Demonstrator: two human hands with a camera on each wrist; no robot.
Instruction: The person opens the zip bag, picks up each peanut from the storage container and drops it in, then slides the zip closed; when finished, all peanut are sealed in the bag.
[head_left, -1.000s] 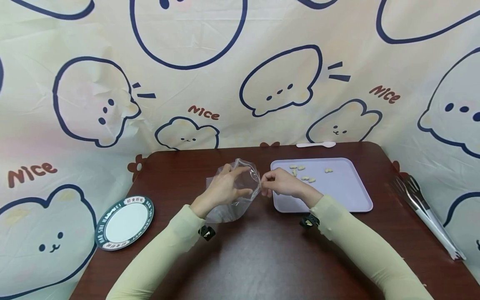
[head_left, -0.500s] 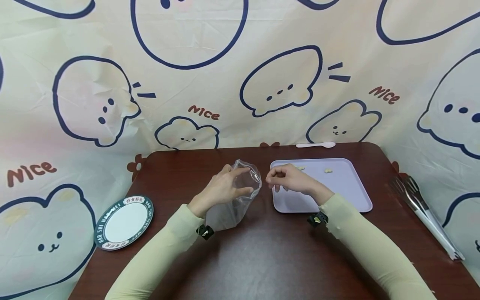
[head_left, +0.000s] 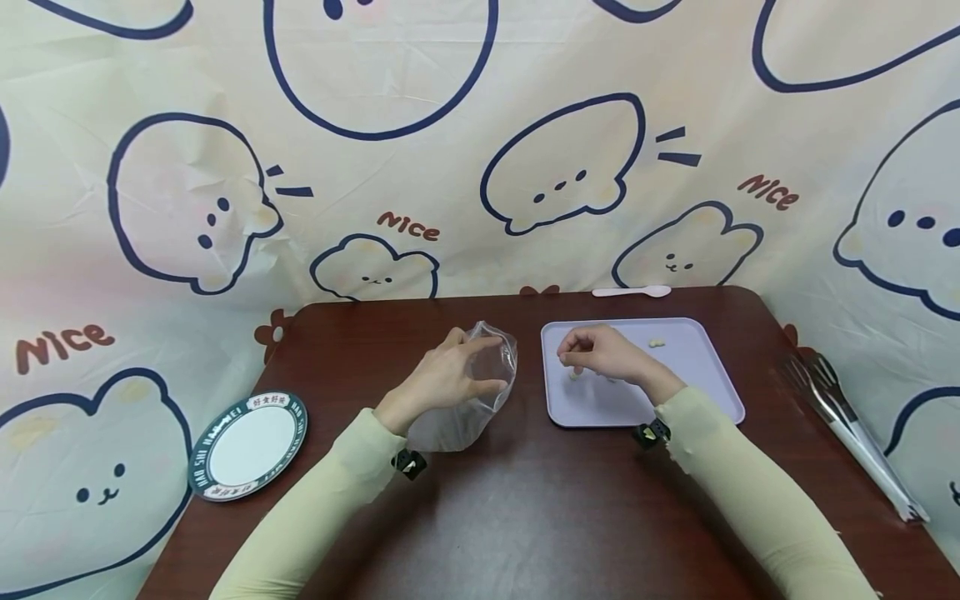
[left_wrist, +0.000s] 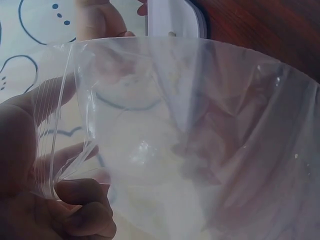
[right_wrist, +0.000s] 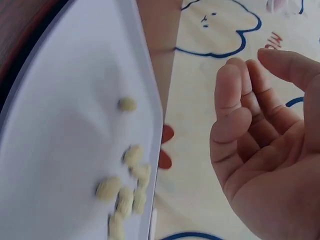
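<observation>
My left hand grips a clear zip-seal plastic bag near its mouth, its thumb and index finger spread apart there. In the left wrist view the fingers curl at the zip strip, and the bag's clear film fills most of the picture. Over the left part of a pale lilac tray hovers my right hand, fingers loosely bent and nothing between them. Several peanuts lie on the tray beside it, one apart from the cluster. From the head, my right hand covers most of them.
A green-rimmed white plate stands at the table's left edge. Metal tongs lie along the right edge, a white plastic spoon at the back edge. A printed cloth hangs behind the brown table.
My right hand has moved from the bag's mouth rightward to above the tray. The left hand stays in place with the bag, whose mouth has shifted slightly.
</observation>
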